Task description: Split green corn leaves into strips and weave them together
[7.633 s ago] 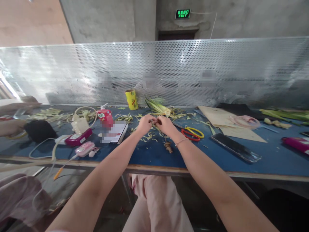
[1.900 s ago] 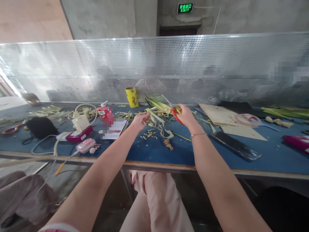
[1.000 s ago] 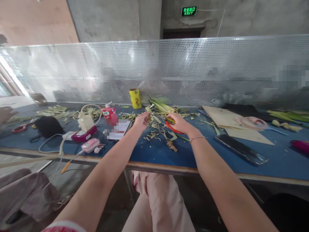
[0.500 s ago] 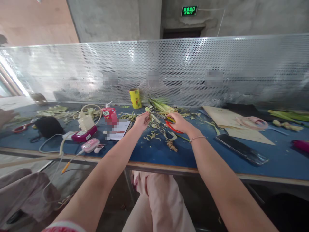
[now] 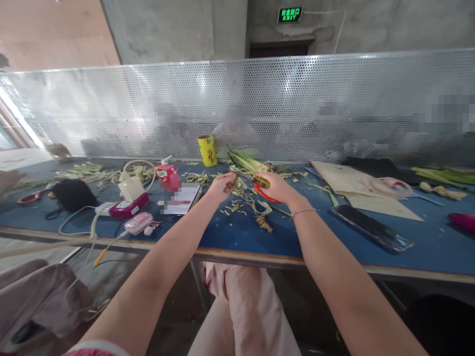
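My right hand (image 5: pixel 273 188) is wrapped round the handles of a pair of scissors (image 5: pixel 267 197), red-orange with some yellow. The metal blades point left and reach to the fingertips of my left hand (image 5: pixel 223 186). Those fingers are pinched together on something too small to make out. Behind both hands lies a bunch of long green-and-pale leaves (image 5: pixel 248 161). Small pale plant clippings (image 5: pixel 235 207) are scattered on the table below my hands. A dry brown tuft (image 5: pixel 264 223) rests nearer to me.
A yellow roll (image 5: pixel 208 151) stands before a perforated metal screen (image 5: pixel 148 99). On the left are a pink carton (image 5: pixel 167 176), a notebook (image 5: pixel 189 193), a purple box (image 5: pixel 129 206) and cables. A phone (image 5: pixel 371 227) and brown paper (image 5: pixel 337 180) lie right. Another person's hand (image 5: pixel 10 178) shows far left.
My left hand has shifted slightly to the right, closer to the scissors. The blades now look nearer together. My right hand stays almost in place.
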A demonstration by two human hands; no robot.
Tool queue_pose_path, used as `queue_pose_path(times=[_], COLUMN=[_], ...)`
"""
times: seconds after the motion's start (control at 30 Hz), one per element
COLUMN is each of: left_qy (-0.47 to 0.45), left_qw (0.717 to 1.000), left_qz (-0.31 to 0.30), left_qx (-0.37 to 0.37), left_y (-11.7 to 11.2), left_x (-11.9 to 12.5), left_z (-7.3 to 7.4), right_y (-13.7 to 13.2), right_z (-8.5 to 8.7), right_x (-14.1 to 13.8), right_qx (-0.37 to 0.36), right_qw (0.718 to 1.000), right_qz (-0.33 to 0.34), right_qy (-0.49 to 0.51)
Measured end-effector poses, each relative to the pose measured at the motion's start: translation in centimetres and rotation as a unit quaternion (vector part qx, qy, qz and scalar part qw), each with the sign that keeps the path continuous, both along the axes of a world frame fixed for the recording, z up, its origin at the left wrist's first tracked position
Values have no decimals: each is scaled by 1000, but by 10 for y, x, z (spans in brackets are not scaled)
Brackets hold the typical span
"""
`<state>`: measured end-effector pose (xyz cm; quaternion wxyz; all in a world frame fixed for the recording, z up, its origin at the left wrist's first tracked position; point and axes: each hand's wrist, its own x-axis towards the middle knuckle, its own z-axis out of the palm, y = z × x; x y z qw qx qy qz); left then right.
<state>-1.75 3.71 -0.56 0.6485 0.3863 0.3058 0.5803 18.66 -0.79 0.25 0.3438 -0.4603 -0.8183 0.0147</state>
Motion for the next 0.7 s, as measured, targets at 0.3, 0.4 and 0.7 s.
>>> queue_pose_path(times=[0.3, 0.4, 0.7], left_qy=[6, 5, 9], left_qw=[1000, 1000, 1000], left_qz=[-15, -9, -24], left_qx=[4, -2, -4], left_y=[-9, -9, -11], left_x=[4, 4, 4], left_z=[5, 5, 7], right_y=[-5, -3, -5], right_z=[3, 2, 4], right_x=[-2, -1, 4], right_qx=[-36, -38, -33], right_qw=[999, 999, 999], right_qz=[-12, -16, -27], right_qy=[-3, -7, -23])
